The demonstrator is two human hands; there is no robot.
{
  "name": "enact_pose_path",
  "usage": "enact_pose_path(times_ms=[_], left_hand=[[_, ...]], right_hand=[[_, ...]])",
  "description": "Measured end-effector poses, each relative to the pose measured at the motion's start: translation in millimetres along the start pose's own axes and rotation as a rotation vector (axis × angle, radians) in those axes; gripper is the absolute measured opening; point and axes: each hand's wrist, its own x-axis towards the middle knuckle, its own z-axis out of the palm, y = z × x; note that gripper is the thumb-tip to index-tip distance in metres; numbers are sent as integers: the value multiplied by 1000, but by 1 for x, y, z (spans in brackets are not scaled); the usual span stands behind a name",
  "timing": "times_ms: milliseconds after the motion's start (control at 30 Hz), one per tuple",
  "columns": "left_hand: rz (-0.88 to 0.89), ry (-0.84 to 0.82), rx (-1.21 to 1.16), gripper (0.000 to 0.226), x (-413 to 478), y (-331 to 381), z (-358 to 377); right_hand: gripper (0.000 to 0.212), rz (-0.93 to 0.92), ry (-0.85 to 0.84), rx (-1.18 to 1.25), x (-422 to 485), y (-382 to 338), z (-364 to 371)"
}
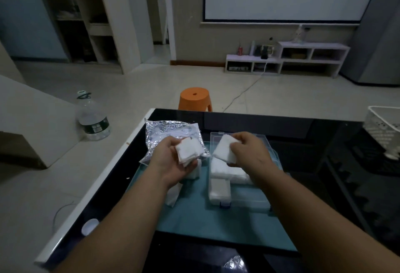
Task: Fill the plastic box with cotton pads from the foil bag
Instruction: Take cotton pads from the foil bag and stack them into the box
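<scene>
On teal mat (216, 225): one plastic box (249, 203), one foil bag (164, 132).
Left hand (171, 162): grasps one pad stack (187, 150).
Right hand (249, 152): grasps second pad stack (224, 149), over box.
Beyond: one orange stool (195, 98).

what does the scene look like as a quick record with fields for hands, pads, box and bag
left hand: holds a stack of cotton pads in front of the foil bag
right hand: pinches a second stack above the plastic box
plastic box: open, on the teal mat, partly filled with white pads
foil bag: lies at the mat's far left corner
loose pads: on the mat, left of the box
surface: dark glossy table
</scene>
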Motion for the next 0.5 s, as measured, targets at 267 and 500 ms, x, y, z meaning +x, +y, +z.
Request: enact_pose_path(times_ms=[267, 500], left_hand=[[188, 16, 333, 48, 11, -16, 21], [224, -17, 461, 45, 9, -24, 24]], right_hand=[[39, -45, -16, 114, 1, -11, -20], [13, -49, -54, 90, 0, -8, -11]])
